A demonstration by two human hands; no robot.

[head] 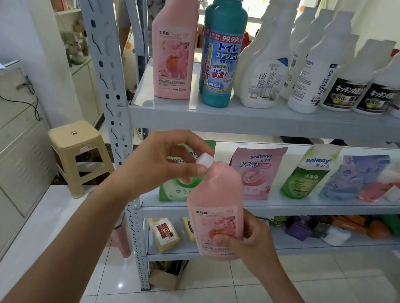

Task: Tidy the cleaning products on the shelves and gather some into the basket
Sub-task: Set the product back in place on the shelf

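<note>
A pink bottle (215, 199) with a white cap (205, 159) is held in front of the shelf unit, below the top shelf (249, 122). My right hand (245, 245) grips its lower body from the right. My left hand (164, 161) pinches the cap and neck from the left. A matching pink bottle (174, 45) stands upright at the left end of the top shelf, beside two teal bottles (223, 52). No basket is in view.
White spray bottles (309, 64) fill the rest of the top shelf. Refill pouches (306, 174) stand on the middle shelf, soap boxes (164, 233) lower down. A beige plastic stool (76, 149) stands left of the grey upright (108, 61); white cabinets (1, 149) line the left.
</note>
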